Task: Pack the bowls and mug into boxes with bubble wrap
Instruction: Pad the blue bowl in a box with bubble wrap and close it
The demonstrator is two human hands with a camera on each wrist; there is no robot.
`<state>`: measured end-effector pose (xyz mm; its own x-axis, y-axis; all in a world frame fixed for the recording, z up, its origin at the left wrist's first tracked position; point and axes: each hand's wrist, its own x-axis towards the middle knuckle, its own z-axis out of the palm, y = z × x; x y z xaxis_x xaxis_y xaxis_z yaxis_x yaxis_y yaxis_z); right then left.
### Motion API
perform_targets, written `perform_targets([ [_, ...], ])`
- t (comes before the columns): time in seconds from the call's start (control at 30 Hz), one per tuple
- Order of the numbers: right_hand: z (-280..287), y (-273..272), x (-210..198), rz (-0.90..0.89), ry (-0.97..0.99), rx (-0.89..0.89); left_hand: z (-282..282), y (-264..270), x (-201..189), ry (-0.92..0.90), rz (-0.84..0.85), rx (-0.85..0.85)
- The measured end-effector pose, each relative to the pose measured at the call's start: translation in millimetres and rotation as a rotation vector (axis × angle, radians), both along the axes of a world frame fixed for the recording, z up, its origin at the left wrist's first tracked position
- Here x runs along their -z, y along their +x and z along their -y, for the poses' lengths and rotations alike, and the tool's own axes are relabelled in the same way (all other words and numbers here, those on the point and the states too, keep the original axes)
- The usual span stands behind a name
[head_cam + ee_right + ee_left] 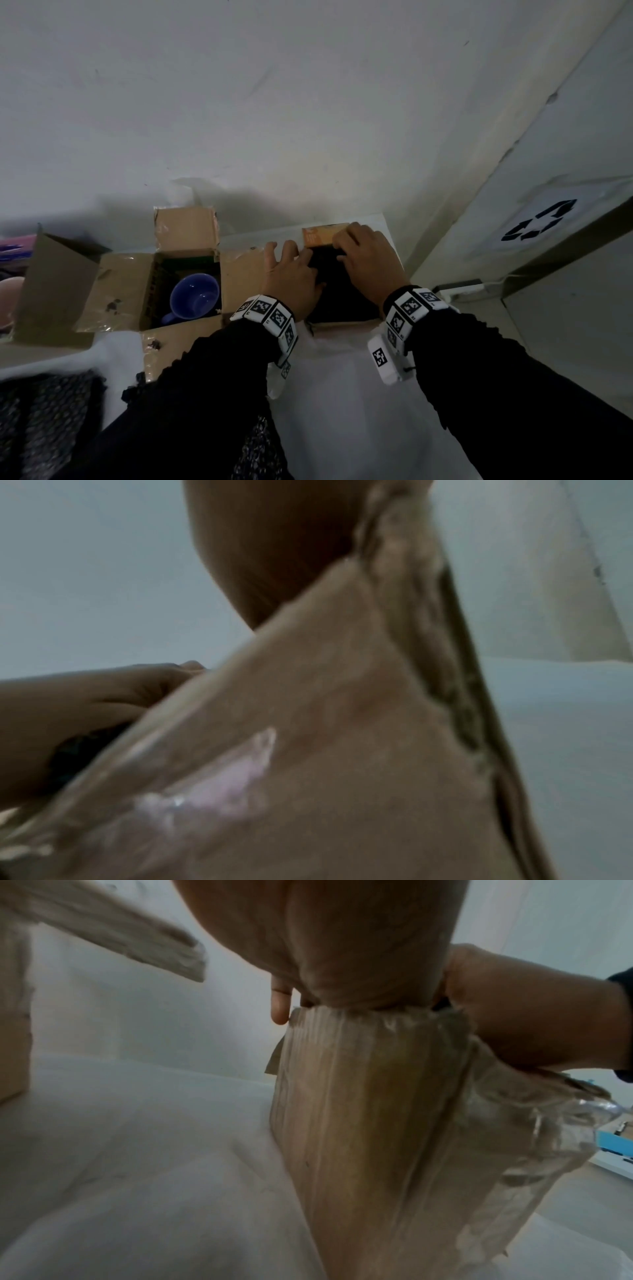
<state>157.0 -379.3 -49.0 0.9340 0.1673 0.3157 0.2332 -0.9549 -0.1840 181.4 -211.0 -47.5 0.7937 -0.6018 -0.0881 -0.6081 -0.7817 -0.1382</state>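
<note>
Both hands reach into the dark box at the desk's far right corner. The left hand has its fingers spread; what the right hand grasps, I cannot tell. A blue mug lies in the open box to the left.

**What you cannot make out**

In your head view, the box under both hands shows only a black interior; its contents are too dark to tell. Your left hand and right hand cover its top edges, and the fingertips of both are hidden, so neither grip can be read.

The mug, at 9 o'clock from your hands, has its handle partly lost in shadow.

At the frame's 9 o'clock edge, a pink rounded object is cut off.

Your right wrist view is heavily blurred: cardboard fills it, with a shiny clear patch you cannot identify.
</note>
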Motion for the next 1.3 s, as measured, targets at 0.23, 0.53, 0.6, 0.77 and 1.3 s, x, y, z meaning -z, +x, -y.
perform_targets([
  [0.23,4.6,-0.4,5.2,-0.117,-0.053,-0.125,-1.4,-5.9,-0.4,-0.214,0.075,-0.028],
  [0.53,-2.7,-7.1,8.0,-0.277,-0.347,0.017,-7.9,-5.1,9.1,-0.298,0.05,0.052],
  [0.6,-2.8,-6.4,6.3,-0.287,-0.38,0.006,-10.1,-2.6,11.0,-0.255,0.022,0.04],
  [0.77,1.3,-12.9,15.1,-0.233,-0.391,0.081,-1.8,3.6,-0.2,-0.041,-0.032,0.094],
  [1.3,9.3,-32.0,-5.3,-0.281,-0.387,0.11,-3.6,-19.4,-5.7,-0.247,0.114,0.118],
])
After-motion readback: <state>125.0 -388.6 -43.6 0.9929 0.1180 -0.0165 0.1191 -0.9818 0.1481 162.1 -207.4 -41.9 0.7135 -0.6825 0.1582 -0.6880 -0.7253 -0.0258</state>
